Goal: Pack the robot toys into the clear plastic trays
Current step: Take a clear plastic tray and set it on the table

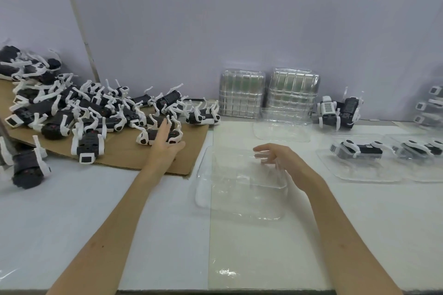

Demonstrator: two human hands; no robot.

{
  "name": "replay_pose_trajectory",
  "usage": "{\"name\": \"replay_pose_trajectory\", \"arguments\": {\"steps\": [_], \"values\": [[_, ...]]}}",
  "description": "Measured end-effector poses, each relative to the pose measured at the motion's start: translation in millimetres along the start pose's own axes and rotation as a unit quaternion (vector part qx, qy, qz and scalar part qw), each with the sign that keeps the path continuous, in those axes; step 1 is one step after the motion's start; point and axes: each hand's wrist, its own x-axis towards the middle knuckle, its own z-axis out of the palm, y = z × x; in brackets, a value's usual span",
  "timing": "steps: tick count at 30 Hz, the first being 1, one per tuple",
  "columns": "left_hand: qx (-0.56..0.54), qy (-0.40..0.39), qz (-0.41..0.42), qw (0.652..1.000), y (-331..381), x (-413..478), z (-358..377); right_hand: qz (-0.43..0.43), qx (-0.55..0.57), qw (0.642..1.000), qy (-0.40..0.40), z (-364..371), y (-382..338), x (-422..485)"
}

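Honestly, the left hand [165, 142] has its grip apart, fingers flat on a robot toy [145, 138] at the pile's edge on the cardboard [119, 152]. The right hand [275, 158] hangs loose over the empty clear tray [239, 191] on the desk [72, 223]. The toy looks light and hard, with spindly legs, so I'd grab the black body.

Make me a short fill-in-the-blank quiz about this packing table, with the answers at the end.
1. The loose robot toys lie piled on a sheet of ____.
2. The left hand reaches onto a toy in the pile; the right hand is at the clear tray nearest the person, which holds ____ toys.
3. Against the wall stand ____ stacks of empty trays.
Missing words: cardboard; no; two.
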Motion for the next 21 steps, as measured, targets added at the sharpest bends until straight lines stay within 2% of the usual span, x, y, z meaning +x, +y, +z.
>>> {"name": "replay_pose_trajectory", "arguments": {"steps": [2, 7, 12, 17, 21], "values": [[0.005, -0.013, -0.017, 1.000, -1.5, 0.2, 4.0, -0.005, 0.005, 1.000, 0.011, -0.5, -0.6, -0.5], [0.051, 0.025, -0.011, 0.998, -2.5, 0.3, 9.4, -0.018, 0.020, 0.998, 0.051, 1.2, -3.1, -1.8], [0.115, 0.079, 0.032, 0.990, -2.2, -9.2, 13.6, -0.042, 0.019, 0.996, 0.082, 0.0, -1.8, -3.7], [-0.042, 0.115, 0.076, 0.990, 19.6, -23.0, 19.7, -0.099, 0.085, 0.975, 0.179, -3.1, -4.6, -6.5], [-0.075, 0.143, 0.166, 0.973, 39.3, -39.7, 28.4, -0.158, 0.151, 0.938, 0.268, -5.4, -9.9, -9.9]]}}
